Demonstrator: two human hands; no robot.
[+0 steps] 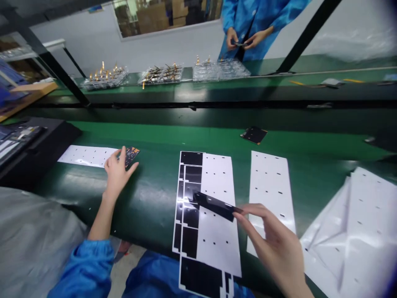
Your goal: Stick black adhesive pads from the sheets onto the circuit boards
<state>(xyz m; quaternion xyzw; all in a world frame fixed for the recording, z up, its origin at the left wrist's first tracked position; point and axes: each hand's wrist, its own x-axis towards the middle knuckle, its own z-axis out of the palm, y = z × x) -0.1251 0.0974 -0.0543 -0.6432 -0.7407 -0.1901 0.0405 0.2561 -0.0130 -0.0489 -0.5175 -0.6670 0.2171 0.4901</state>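
Note:
Between the thumb and fingertips of my right hand (274,238) is a black adhesive film piece (215,204) with small cutouts. It is held at a slant above a white backing sheet (217,244) that carries rows of black film pieces (190,242) along its left side. My left hand (117,173) is at the left, fingers spread, beside a small circuit board (132,155). That board lies by the end of a white strip with small holes (89,155). Whether the left fingertips touch the board is hard to tell.
A white perforated sheet (269,182) and a heap of similar sheets (366,231) lie to the right. Farther back is a dark board (254,135). Clear trays (163,73) line the far ledge. A black case (40,145) stands left. Opposite, a person in blue (252,20) holds a small dark item.

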